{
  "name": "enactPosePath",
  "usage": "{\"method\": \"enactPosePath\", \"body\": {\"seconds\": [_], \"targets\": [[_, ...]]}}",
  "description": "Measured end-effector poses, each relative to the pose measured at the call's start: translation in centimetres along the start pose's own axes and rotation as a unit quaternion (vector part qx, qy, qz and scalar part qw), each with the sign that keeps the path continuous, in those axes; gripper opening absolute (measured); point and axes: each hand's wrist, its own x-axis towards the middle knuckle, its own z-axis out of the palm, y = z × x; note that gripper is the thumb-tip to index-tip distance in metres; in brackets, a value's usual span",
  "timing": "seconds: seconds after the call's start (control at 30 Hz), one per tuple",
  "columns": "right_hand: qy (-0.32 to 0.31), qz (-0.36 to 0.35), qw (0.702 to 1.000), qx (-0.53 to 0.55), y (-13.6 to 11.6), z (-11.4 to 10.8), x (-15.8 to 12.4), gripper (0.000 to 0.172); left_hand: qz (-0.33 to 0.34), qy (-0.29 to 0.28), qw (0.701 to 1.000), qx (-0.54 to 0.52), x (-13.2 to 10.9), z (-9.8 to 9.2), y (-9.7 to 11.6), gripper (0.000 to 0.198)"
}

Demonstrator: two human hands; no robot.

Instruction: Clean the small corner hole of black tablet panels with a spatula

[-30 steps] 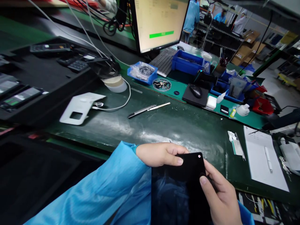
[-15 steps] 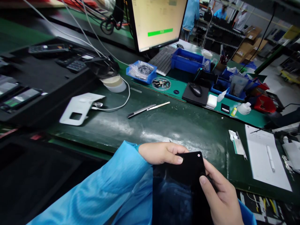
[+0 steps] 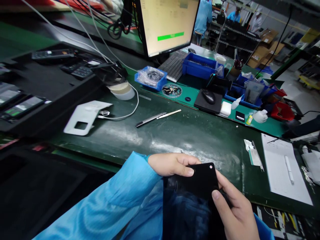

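A flat black device with a glossy screen, like a tablet (image 3: 190, 200), is held between my two hands low in the head view. A small round sticker marks its upper right corner, and its lower part runs out of the picture. My left hand (image 3: 172, 164) grips the top edge, thumb on the front and fingers behind. Along the right edge, my right hand (image 3: 236, 208) is closed with its thumb on the front. The fingertips behind the device are hidden. Beyond it on the green bench lie a pen (image 3: 150, 119) and a thin light stick (image 3: 169, 114).
A white stand (image 3: 86, 116) with a cable is on the left, beside a black tray (image 3: 60, 86) of handsets. A monitor (image 3: 170, 23), keyboard (image 3: 172, 65), blue bins (image 3: 198, 65) and mouse (image 3: 208, 96) line the back. Paper with a white pen (image 3: 289, 170) lies right. People stand far behind.
Both hands keep the same hold on the black tablet-like device. Only a very slight shift of the view and the device shows.
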Motion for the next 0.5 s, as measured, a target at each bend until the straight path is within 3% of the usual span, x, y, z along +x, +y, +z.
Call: {"method": "enactPosePath", "body": {"seconds": [0.27, 0.5], "targets": [[-0.018, -0.067, 0.997, -0.029, -0.7, -0.1, 0.1, 0.049, -0.001, -0.012, 1.000, -0.023, -0.2, -0.3, 0.0, 0.043], [-0.009, -0.061, 0.998, -0.009, -1.0, -0.3, 0.2, 0.048, -0.011, 0.001, 1.000, -0.023, -0.4, -0.3, -0.2, 0.045]]}}
